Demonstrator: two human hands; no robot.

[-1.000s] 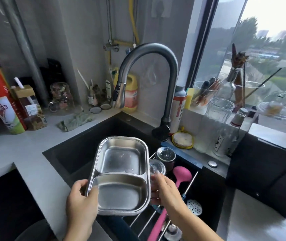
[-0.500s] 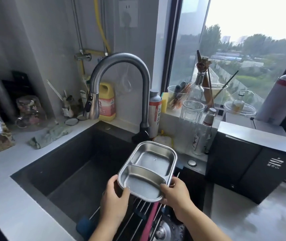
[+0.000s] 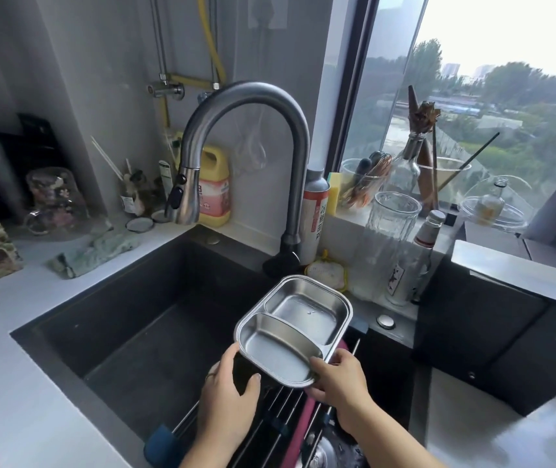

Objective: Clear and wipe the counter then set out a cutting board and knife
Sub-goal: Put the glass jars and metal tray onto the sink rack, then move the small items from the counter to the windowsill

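**Two-compartment steel tray held over the sink rack**

Obs. 1: The person holds a shiny stainless-steel two-compartment tray (image 3: 295, 327) with both hands, above the near right part of the black rectangular sink (image 3: 128, 319). The tray is tilted, its far end higher and angled toward the right. Both compartments look bare apart from a few drops in the far one.

Obs. 2: The left hand (image 3: 227, 396) cups the tray's near left corner, thumb lying under the near rim, fingers curled beneath. A ring shows on one finger.

Obs. 3: The right hand (image 3: 339, 383) grasps the near right corner, thumb on the rim, remaining fingers under the tray.

Obs. 4: Below the hands, a metal-bar drying rack (image 3: 280, 420) spans the sink's right side. A pink-handled utensil (image 3: 303, 423) lies along the bars; its head is hidden.

Obs. 5: The grey arched pull-down faucet (image 3: 246, 130) stands at the far edge of the sink, spout pointing down at far left. No water visible.

Obs. 6: On the light grey counter (image 3: 6, 332) left of the sink lies a crumpled green cloth (image 3: 97, 248). A yellow detergent bottle (image 3: 214, 187) stands behind the spout. A clear ribbed glass jar (image 3: 393, 214) stands on the sill, far right.

Obs. 7: No cutting board or knife can be made out.
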